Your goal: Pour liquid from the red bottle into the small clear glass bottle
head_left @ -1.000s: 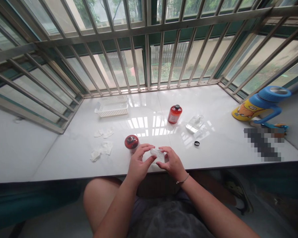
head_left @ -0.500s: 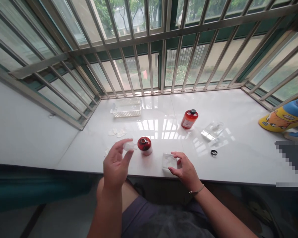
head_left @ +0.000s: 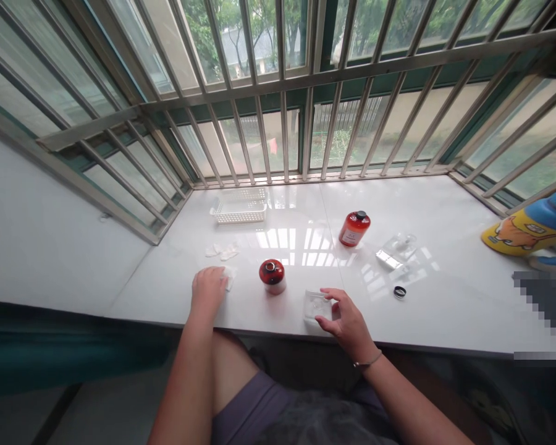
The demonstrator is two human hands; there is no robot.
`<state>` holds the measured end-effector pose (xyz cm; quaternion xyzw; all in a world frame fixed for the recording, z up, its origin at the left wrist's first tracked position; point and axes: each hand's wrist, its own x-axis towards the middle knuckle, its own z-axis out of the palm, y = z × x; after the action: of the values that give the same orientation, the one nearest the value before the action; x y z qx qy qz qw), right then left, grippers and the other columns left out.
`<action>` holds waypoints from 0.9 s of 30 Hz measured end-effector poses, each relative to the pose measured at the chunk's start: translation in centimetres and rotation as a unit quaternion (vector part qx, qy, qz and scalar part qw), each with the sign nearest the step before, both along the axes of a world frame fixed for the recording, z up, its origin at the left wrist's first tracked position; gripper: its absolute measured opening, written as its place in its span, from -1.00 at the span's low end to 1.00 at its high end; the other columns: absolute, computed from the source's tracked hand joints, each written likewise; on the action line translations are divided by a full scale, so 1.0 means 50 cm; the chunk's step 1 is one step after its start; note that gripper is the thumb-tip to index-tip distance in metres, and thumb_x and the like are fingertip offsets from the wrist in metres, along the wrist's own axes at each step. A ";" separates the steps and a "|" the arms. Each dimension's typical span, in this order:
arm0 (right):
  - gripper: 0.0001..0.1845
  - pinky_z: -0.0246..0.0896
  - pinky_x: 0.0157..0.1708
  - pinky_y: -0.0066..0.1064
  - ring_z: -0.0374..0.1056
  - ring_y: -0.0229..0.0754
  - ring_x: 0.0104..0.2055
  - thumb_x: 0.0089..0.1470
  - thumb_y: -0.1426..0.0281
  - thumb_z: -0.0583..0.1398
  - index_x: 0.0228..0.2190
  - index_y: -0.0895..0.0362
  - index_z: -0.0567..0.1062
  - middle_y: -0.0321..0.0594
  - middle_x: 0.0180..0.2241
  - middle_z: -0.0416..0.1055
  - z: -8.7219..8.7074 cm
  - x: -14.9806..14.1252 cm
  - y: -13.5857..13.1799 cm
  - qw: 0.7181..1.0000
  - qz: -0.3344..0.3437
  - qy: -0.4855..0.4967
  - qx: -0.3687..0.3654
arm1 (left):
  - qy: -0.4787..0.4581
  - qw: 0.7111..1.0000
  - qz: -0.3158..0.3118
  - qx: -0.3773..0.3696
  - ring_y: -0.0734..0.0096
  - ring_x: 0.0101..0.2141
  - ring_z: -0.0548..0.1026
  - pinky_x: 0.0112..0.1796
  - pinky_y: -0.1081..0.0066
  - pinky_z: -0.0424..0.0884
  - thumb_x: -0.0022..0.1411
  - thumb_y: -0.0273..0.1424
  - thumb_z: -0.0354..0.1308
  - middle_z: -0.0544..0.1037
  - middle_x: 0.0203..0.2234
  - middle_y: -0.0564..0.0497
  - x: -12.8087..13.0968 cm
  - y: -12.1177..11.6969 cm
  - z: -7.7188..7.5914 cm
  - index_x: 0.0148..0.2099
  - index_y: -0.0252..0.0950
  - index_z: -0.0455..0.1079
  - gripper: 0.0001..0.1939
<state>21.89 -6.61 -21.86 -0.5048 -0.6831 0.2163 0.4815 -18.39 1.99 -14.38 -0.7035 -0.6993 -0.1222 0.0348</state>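
My left hand (head_left: pixel 207 289) is low over the counter with its fingers curled down. A translucent whitish piece (head_left: pixel 230 278) shows beyond its fingertips; the hand hides the rest. To its right stands an amber-red bottle (head_left: pixel 272 278) with an uncapped neck. My right hand (head_left: pixel 345 315) has its thumb and fingers around the right side of a small clear square container (head_left: pixel 315 307) standing near the counter's front edge. Inside the container is something pale that I cannot make out.
White flat pieces (head_left: pixel 222 250) lie behind my left hand, below a white perforated basket (head_left: pixel 241 216). A capped red bottle (head_left: pixel 354 228), clear packaging (head_left: pixel 396 252), a black ring-shaped cap (head_left: pixel 399 292) and a yellow-and-blue container (head_left: pixel 528 222) are to the right. Barred windows edge the counter (head_left: pixel 445 247).
My left hand has moved down and left from beside the uncapped bottle to the counter, with the translucent piece at its fingers. My right hand stays at the clear container.
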 end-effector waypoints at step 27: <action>-0.54 0.58 -0.29 -0.27 0.57 0.00 -0.07 0.20 0.12 0.41 0.00 0.00 0.42 -0.03 0.07 0.56 0.008 -0.008 0.003 1.000 -0.003 0.009 0.021 | -0.459 0.863 -0.199 -0.074 0.12 0.17 0.54 0.21 0.13 0.47 0.26 -0.33 0.43 0.52 0.19 -0.06 0.303 -0.030 0.052 0.28 -0.05 0.39 -0.42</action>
<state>21.50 -6.46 -21.46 -0.4948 -0.6816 0.2046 0.4988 -3.25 0.50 -11.78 -0.6929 -0.4881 -0.3836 -0.3668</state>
